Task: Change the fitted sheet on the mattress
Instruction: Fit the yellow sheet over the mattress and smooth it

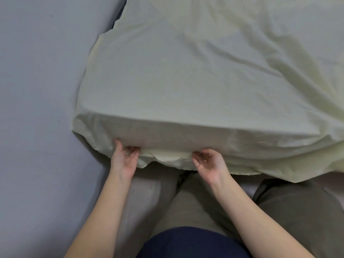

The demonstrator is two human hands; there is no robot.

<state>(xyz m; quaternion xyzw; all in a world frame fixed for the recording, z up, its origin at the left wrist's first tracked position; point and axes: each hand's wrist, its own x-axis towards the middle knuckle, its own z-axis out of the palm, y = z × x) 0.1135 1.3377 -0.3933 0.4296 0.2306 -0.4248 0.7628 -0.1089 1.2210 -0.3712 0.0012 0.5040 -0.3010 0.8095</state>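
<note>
Both left hand and right hand grasp the sheet hem in curled fingers. Tucking step: next, push hem past fingers, under mattress.

The sheet runs past top and right edges.

You have one view only, from the camera worn on your head. It faces forward and tips steeply down over your own body, so your forearms rise from the bottom edge. Your left hand and right hand sit just below the middle of the frame. The camera is close: the pale sheet fills most of the upper and right part, a grey surface runs down the left side, and your trousers take up the bottom. The wide lens bows the sheet's near edge into a curve.
</note>
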